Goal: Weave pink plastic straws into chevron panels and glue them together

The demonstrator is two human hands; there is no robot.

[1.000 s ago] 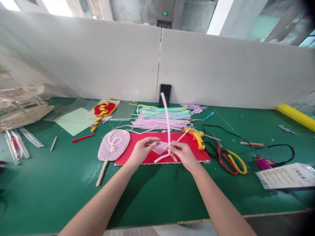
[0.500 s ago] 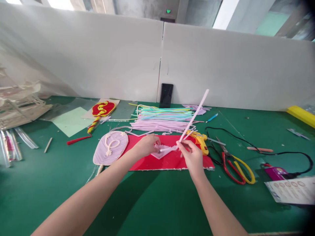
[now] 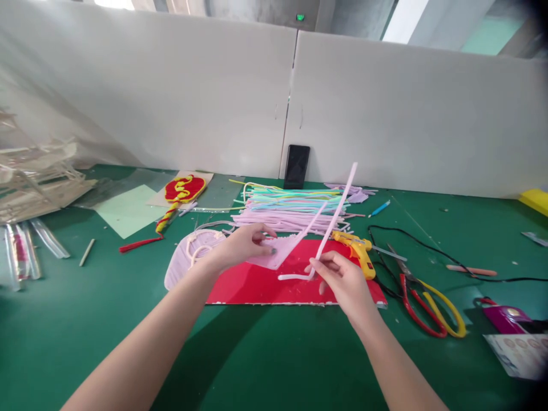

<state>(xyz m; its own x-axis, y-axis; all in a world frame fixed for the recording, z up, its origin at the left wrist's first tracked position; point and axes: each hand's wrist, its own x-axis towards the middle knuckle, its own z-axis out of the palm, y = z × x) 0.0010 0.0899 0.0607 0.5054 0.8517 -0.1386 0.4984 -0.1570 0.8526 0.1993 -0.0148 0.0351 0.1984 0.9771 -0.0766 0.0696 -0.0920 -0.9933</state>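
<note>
- A bent pink stem (image 3: 334,222) is pinched near its bend by the thumb and fingers of the right hand (image 3: 342,279); its long arm is pointed upward, its short arm leftward over the red board (image 3: 261,288).
- A lilac piece (image 3: 278,253) is gripped at its left part by the left hand (image 3: 246,246), with the thumb laid on its face; it is held tilted over the board, just left of the stem.
- The board is laid on the green table (image 3: 240,365).
- Behind it, coloured stems (image 3: 291,208) are heaped crosswise.
- A phone (image 3: 297,166) is propped against the partition (image 3: 192,91).
- A glue gun (image 3: 362,251) is set at the board's right end, with scissors (image 3: 432,305) placed near it.
- A lilac fan (image 3: 180,265) is partly hidden by the left arm.
- Farther back, a red fan (image 3: 188,188) is laid on card.
</note>
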